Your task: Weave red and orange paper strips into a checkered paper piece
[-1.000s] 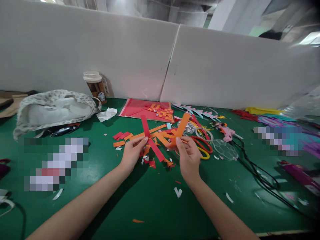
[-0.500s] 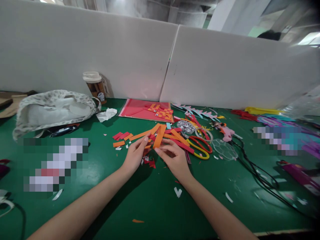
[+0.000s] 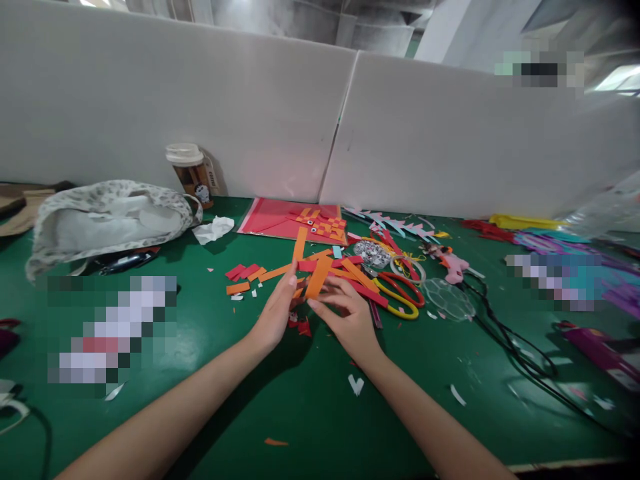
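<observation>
Over the green table, my left hand [image 3: 274, 312] pinches paper strips; an orange paper strip [image 3: 300, 245] stands up above its fingertips. My right hand [image 3: 349, 312] has its thumb and fingers closed on the lower end of a wide, slanting orange strip [image 3: 319, 277]. The fingertips of both hands are close together, and the paper between them is partly hidden. Behind and beside them lie more orange and red strips [image 3: 356, 275]. Scissors with yellow and red handles [image 3: 411, 312] rest right of my right hand. Small red scraps [image 3: 304, 327] lie below the fingers.
A red card sheet [image 3: 270, 217] carries a woven orange-red figure with googly eyes. Left stand a coffee cup [image 3: 189, 173], crumpled tissue [image 3: 214, 229] and patterned pouch [image 3: 110, 217]. Right lie a pink glue gun [image 3: 454, 268] and black cords [image 3: 505, 333]. A white partition [image 3: 200, 87] rises behind.
An orange strip now stands upright above my left fingertips, and a red strip shows behind the slanting orange one. My left hand has shifted slightly; my right hand stays nearly still.
</observation>
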{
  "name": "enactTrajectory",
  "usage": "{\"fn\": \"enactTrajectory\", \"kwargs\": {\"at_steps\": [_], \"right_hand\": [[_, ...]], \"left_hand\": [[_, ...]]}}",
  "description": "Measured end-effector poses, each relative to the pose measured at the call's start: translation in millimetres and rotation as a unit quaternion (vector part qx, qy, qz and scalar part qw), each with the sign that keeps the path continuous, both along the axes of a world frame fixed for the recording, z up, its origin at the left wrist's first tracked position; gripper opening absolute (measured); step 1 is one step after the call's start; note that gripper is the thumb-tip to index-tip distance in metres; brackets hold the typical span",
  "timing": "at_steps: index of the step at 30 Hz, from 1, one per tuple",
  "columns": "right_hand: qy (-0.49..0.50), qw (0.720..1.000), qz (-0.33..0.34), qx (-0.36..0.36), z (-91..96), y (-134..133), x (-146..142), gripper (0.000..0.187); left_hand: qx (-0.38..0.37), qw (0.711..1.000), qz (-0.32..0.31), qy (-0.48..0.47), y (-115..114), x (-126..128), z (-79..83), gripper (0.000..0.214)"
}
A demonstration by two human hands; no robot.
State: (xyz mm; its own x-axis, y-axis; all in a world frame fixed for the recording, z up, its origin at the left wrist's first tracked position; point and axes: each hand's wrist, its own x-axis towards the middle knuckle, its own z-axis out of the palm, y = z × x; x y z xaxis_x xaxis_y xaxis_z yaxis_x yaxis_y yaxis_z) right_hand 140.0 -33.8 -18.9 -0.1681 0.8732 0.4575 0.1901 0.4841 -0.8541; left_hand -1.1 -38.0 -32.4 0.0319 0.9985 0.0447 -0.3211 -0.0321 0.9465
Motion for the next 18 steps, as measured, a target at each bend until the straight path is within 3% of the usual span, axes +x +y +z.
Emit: {"fn": "enactTrajectory", "kwargs": {"at_steps": [5, 11, 18], "right_hand": [[-0.044, 0.998, -0.013, 0.049, 1.3, -1.5, -0.2, 0.005], [-0.076, 0.993, 0.031, 0.09, 1.0, -1.2, 0.0, 0.01], [-0.053, 0.995, -0.002, 0.079, 2.4, -0.4, 0.8, 0.007]], "left_hand": [[-0.046, 0.997, 0.003, -0.063, 5.0, 0.4, 0.5, 0.054], [-0.102, 0.989, 0.003, -0.11, 4.8, -0.9, 9.3, 0.058], [-0.012, 0.997, -0.062, -0.045, 0.1, 0.6, 1.6, 0.054]]}}
